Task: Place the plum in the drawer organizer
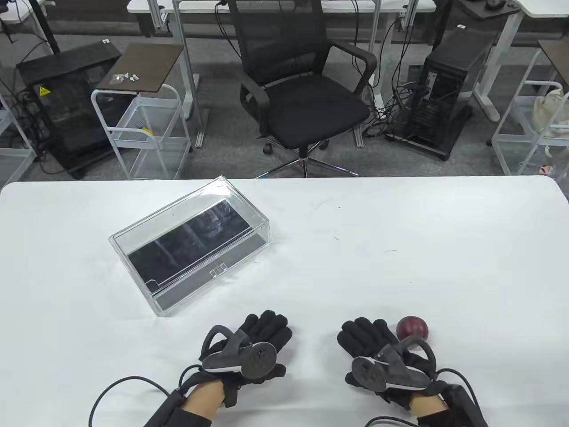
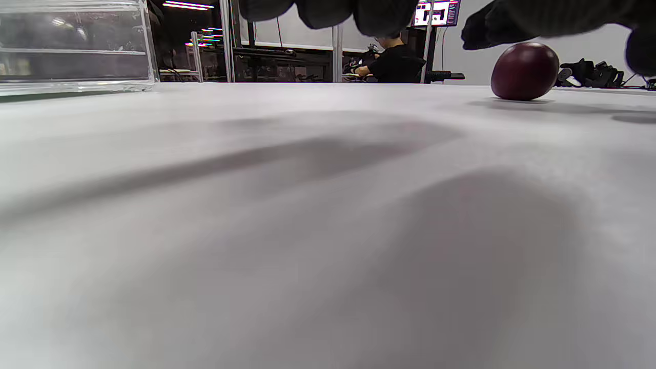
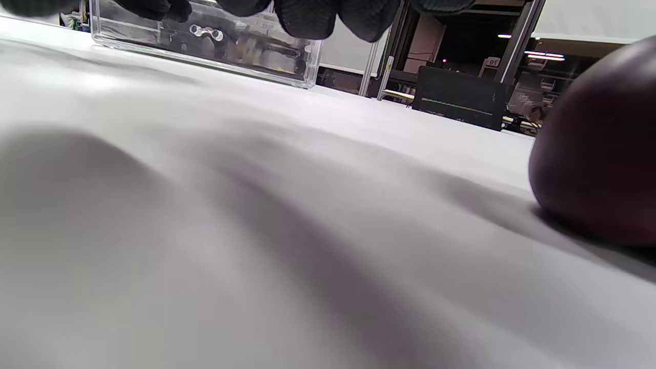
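Observation:
A dark red plum (image 1: pixel 412 328) lies on the white table (image 1: pixel 400 249) at the front right. It also shows in the left wrist view (image 2: pixel 525 70) and close up in the right wrist view (image 3: pixel 599 148). A clear drawer organizer (image 1: pixel 191 243) with a dark bottom stands left of centre, its drawer closed. It also shows in the left wrist view (image 2: pixel 72 46) and the right wrist view (image 3: pixel 215 43). My left hand (image 1: pixel 262 333) rests flat on the table, empty, in front of the organizer. My right hand (image 1: pixel 366 334) rests flat, empty, just left of the plum.
Beyond the table's far edge stand a black office chair (image 1: pixel 302 89), a white wire cart (image 1: pixel 142 129) and computer towers (image 1: pixel 444 93). Glove cables (image 1: pixel 115 391) trail off the table's front edge.

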### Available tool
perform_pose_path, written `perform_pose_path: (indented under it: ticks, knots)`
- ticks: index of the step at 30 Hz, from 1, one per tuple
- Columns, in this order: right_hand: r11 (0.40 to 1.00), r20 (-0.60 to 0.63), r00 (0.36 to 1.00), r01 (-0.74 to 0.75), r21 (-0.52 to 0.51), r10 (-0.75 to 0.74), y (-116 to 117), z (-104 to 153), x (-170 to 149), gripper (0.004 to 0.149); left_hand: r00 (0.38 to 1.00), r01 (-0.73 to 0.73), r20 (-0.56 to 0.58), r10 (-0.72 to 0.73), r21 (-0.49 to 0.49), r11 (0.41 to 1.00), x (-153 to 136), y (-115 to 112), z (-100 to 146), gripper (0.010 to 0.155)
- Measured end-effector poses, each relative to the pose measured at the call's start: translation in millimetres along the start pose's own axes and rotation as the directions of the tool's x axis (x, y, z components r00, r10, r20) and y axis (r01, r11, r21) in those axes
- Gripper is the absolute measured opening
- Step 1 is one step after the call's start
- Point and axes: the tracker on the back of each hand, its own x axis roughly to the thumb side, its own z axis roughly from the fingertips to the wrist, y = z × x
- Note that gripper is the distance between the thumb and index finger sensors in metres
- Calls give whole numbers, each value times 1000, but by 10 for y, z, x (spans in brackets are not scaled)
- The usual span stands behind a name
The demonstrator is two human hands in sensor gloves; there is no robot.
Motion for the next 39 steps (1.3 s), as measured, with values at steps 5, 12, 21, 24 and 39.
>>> perform_pose_path:
  ticks: [5,12,21,24,39]
  knots:
    - [1000,-1,1000,2,0,-2,-1,3,-3,82,1000,-1,-1,1,-2,1000,0,-2,-3,78]
    - [1000,-1,1000,1,1,-1,4,3,1,82,1000,-6,-12,6,2,1000,-17,0,-4,78]
    - [1000,-1,1000,9,-5,-9,-5,11,-2,81,919,-171,-324,223,181,969,-516,132,81,81]
    - [1000,0,1000,17,-16,-17,-21,22,-2,81,737,-268,-549,394,299,916,-885,203,128,75]
    - [998,-6,998,63,-25,-64,-22,17,-66,81,-296,-488,-408,864,842,231,-1706,-201,-39,62]
